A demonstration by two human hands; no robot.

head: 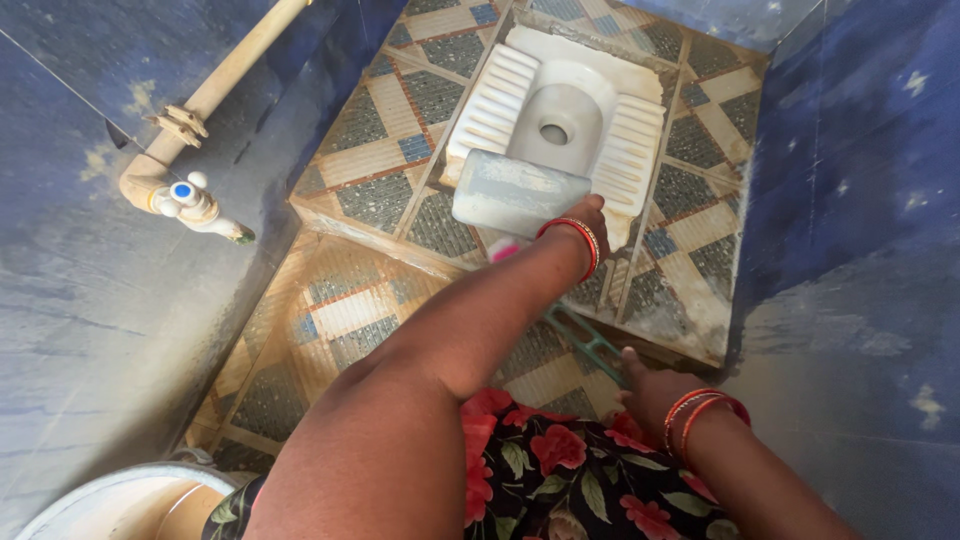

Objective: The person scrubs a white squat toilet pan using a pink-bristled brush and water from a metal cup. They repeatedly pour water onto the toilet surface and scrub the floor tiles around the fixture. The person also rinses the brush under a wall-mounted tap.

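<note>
Over the raised step: the left hand (590,222) reaches far across the tiled floor (350,310) and holds a pale, cloudy plastic bottle (518,192).
Bottle's place: just near of the white squat toilet (560,105), overlapping its near edge in this view; whether it touches the pan cannot be told.
Bottle's long axis: roughly left to right, lying sideways, its body stretching left from the hand; a pink part (505,250) shows just below it.
Left hand: clenched around the bottle's right end, fingers mostly hidden behind it, red bangles at the wrist.
Right hand (650,392): near, low and to the right, by the flowered dress (560,470), at the end of a green brush handle (585,340); grip around it cannot be told.
Nearer hand: the left, at the toilet; the right is well apart.
Left wall: a tap (185,200) on a pipe.
</note>
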